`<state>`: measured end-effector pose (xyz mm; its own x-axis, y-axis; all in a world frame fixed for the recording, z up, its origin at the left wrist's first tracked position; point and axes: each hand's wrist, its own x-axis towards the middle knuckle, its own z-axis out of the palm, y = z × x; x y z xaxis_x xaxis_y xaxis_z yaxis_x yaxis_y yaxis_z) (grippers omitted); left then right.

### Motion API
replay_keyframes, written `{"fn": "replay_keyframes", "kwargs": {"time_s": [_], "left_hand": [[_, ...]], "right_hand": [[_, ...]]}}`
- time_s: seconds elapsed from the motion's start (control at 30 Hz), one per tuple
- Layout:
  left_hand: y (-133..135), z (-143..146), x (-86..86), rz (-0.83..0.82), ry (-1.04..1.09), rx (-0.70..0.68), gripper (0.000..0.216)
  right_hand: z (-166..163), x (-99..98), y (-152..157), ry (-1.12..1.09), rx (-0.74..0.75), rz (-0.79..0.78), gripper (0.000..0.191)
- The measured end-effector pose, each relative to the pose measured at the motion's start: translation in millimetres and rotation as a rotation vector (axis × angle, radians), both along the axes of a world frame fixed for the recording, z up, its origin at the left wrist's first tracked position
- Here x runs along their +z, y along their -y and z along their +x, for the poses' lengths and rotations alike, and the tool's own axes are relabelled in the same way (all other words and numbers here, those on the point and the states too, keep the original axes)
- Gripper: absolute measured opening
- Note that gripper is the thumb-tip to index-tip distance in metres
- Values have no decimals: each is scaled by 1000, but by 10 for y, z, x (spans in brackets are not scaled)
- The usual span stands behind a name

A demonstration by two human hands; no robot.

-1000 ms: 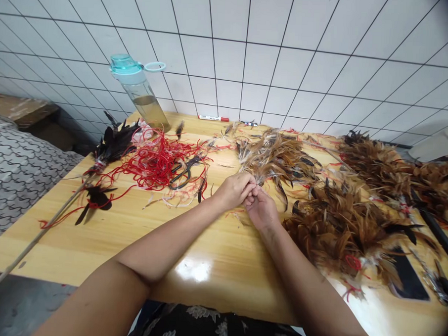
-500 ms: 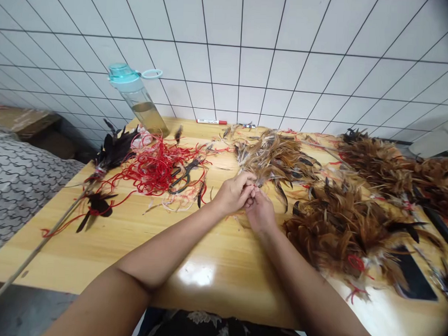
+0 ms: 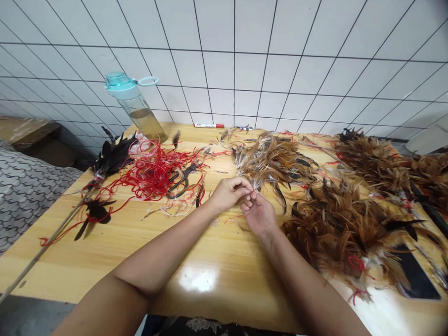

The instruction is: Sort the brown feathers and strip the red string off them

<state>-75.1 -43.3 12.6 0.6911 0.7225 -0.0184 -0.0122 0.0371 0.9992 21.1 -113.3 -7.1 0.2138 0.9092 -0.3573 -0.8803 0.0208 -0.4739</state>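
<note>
My left hand [image 3: 231, 192] and my right hand [image 3: 258, 212] meet over the middle of the table, fingertips pinched close together. What sits between the fingers is too small to make out; it may be part of a feather. Just beyond them lies a loose pile of brown feathers [image 3: 272, 157] with pale quills toward me. To the right of my right hand is a large bunch of brown feathers [image 3: 340, 227] with red string [image 3: 355, 263] on it. A tangle of red string [image 3: 149, 172] lies left of my left hand, with black-handled scissors [image 3: 179, 185] at its edge.
A water bottle [image 3: 141, 110] stands at the back left. A stick [image 3: 50, 242] with black feathers [image 3: 113, 153] tied on crosses the left edge. A red-and-white marker [image 3: 209, 125] lies by the tiled wall. More feather bunches [image 3: 376, 164] and a phone [image 3: 416, 273] are at the right.
My fingers have shifted slightly, the left fingertips looking straighter and a little further apart from the right ones. The view has tilted up slightly; things on the table stay put.
</note>
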Motion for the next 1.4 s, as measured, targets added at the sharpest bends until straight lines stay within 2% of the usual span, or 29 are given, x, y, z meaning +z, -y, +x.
{"fn": "replay_keyframes", "kwargs": {"time_s": [0.13,0.37,0.57,0.77,0.97,1.23,1.33,1.4], "left_hand": [[-58,-15,1,16,-5,-21,13],[-110,-41,-38,-123,122,-107,23],[-155,-74,-32,-154,189,-157,25],[-145,-49,-62,-110,192,-116,23],[-101,-49,-11,-80,185,-92,19],[-110,-42,-71,-134,182,-58,17],[-142,-48,-86,-124,103,-8,16],[-174,-60,-89,-49,-15,34,16]], "right_hand": [[15,12,-2,45,31,19,19],[9,37,-4,99,87,16,22],[8,22,-11,105,50,-2,20],[17,11,-16,147,36,9,21],[-3,-12,-23,215,31,17,19],[-34,-23,-49,339,68,-44,26],[-36,-53,-60,430,90,-124,27],[-25,-73,-59,534,125,-183,27]]}}
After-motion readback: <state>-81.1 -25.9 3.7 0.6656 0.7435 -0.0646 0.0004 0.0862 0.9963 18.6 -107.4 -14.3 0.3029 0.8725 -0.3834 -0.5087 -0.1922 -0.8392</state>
